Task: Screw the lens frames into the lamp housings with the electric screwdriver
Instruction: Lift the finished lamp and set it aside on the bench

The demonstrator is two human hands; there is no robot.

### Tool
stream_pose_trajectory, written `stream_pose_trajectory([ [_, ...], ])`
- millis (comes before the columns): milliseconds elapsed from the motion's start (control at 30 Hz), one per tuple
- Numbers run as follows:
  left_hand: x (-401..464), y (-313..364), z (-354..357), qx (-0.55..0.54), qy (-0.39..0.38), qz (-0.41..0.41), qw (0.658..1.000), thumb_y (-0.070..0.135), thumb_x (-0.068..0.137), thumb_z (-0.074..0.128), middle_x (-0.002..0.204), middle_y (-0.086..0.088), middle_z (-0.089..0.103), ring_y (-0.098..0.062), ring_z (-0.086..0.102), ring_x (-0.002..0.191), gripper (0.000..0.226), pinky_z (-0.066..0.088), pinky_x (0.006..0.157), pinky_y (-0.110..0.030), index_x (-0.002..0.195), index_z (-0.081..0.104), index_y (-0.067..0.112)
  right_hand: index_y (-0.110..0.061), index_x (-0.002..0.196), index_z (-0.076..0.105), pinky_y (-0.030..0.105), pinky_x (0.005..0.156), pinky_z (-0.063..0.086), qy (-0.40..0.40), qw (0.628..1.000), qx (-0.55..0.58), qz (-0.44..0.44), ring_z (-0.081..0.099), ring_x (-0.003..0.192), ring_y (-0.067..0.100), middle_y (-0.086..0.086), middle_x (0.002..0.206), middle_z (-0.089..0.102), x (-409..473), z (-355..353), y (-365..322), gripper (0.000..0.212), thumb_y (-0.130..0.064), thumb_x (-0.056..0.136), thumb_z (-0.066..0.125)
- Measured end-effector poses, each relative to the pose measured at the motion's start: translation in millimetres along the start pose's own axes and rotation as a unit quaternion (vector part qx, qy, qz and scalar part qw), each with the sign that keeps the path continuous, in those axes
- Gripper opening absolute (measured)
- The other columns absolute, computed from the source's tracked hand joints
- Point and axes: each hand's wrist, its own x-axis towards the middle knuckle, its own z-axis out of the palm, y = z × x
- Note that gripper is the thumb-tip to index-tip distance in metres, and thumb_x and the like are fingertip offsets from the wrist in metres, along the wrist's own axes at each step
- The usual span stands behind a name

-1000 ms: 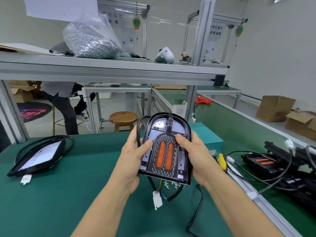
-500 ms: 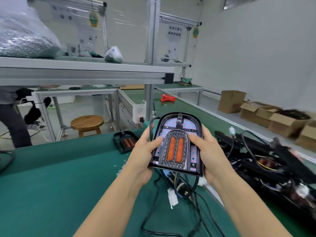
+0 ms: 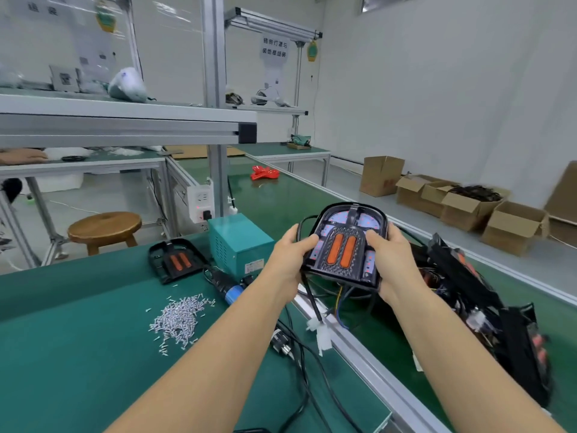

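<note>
Above the bench's right edge, lamp [image 3: 343, 245] held aloft, left hand [image 3: 288, 260] and right hand [image 3: 390, 260] gripping its sides, thumbs on the frame; advice: set it flat left of the rail, near screws [image 3: 178, 317] and screwdriver [image 3: 226, 284], wires free.

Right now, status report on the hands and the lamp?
Both hands, left and right, grip lamp housing aloft. Screwdriver untouched on bench. Cables dangle below.

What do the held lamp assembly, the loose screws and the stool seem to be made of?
Lamp assembly: looks like black moulded plastic, slightly glossy, with translucent orange lens strips. Loose screws: bright silvery metal, probably plated steel, glinting on the green mat. Stool: brown wood, smooth with a slight sheen; grain too blurred to confirm.
</note>
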Motion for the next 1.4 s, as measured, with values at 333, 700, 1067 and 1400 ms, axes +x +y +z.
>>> stream_pose_trajectory([
  [333,33,-17,7,0.098,0.004,0.012,0.995,0.006,0.093,0.052,0.159,0.000,0.014,-0.019,0.017,0.144,0.072,0.019,0.113,-0.038,0.152,0.013,0.019,-0.017,0.143,0.038,0.054,0.097,0.049,0.048,0.989,-0.133,-0.034,0.056,0.118,0.033,0.012,0.137,0.052,69,11,14,0.040,-0.013,0.103,0.041],
  [700,34,-78,-1,0.445,-0.097,0.055,0.889,0.005,0.097,0.043,0.160,0.006,0.000,-0.013,0.001,0.147,0.065,0.007,0.120,-0.034,0.152,0.017,0.028,-0.009,0.153,0.010,0.038,0.077,0.042,0.037,0.880,-0.465,-0.084,0.052,0.103,0.034,0.021,0.148,0.033,104,12,37,0.058,-0.011,0.103,0.039],
  [1067,30,-68,-1,0.581,-0.119,0.090,0.800,0.004,0.092,0.046,0.160,0.002,0.006,-0.016,0.007,0.146,0.070,0.008,0.119,-0.032,0.152,0.017,0.022,-0.016,0.144,0.037,0.053,0.117,0.009,-0.078,0.534,-0.823,-0.177,0.025,0.142,0.026,0.007,0.155,0.028,79,3,39,0.046,-0.031,0.101,0.038],
  [1400,-6,-43,-39,0.512,-0.040,0.135,0.847,0.004,0.097,0.038,0.153,0.011,0.030,-0.007,0.025,0.139,0.055,0.017,0.110,-0.016,0.147,0.033,0.026,-0.018,0.146,0.032,0.057,0.116,0.006,-0.090,0.586,-0.775,-0.218,0.024,0.142,0.025,0.005,0.152,0.030,54,37,34,0.046,-0.029,0.101,0.037],
])
